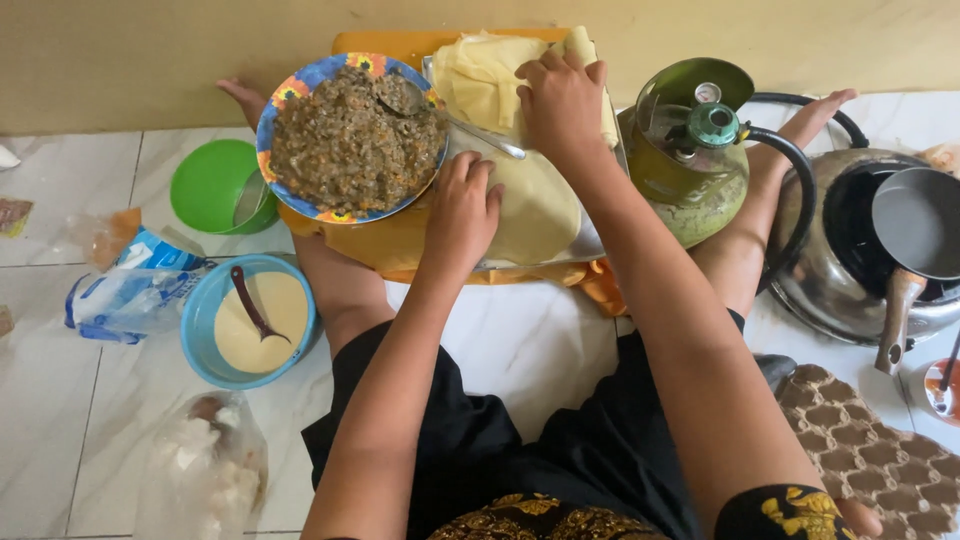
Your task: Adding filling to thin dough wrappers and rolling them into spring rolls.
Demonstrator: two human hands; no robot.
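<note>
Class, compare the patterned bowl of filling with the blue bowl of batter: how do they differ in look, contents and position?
The patterned bowl has a floral blue-and-orange rim; the blue bowl is plain light blue. The patterned bowl holds a chunky brown-green filling with a metal spoon; the blue bowl holds smooth pale batter with a dark ladle. The patterned bowl sits raised on the orange tray; the blue bowl rests on the tiled floor. Both are round and hold a utensil.
</note>
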